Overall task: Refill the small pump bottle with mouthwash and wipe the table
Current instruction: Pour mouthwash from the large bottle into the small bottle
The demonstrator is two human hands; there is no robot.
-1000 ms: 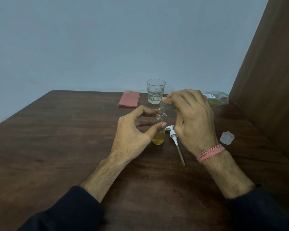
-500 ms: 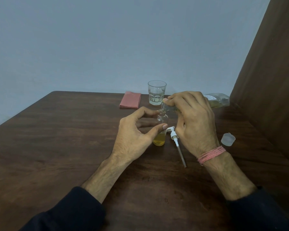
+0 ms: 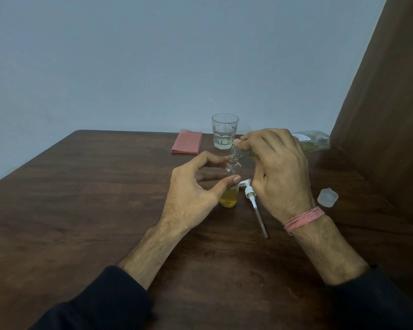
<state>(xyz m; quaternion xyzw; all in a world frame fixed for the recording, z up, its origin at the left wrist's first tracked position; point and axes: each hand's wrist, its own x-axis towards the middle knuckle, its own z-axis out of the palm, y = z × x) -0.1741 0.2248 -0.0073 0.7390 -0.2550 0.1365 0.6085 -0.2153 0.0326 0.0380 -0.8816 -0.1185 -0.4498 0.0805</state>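
The small clear pump bottle (image 3: 229, 198) stands upright on the table, its lower part filled with yellow liquid and its neck uncapped. My left hand (image 3: 191, 196) grips it between thumb and fingers. My right hand (image 3: 279, 172) holds the larger clear mouthwash bottle (image 3: 315, 140) tipped on its side. That bottle's mouth sits right over the small bottle's neck, and its base sticks out to the right behind my fingers. The white pump head (image 3: 250, 194) with its long dip tube lies on the table between my hands.
A translucent cap (image 3: 327, 197) lies to the right of my right wrist. At the back, a drinking glass (image 3: 225, 131) with a little clear liquid stands beside a folded pink cloth (image 3: 187, 145). A brown panel rises along the dark wooden table's (image 3: 81, 210) right side.
Both hands and both bottles keep the same pose; only the view has shifted slightly.
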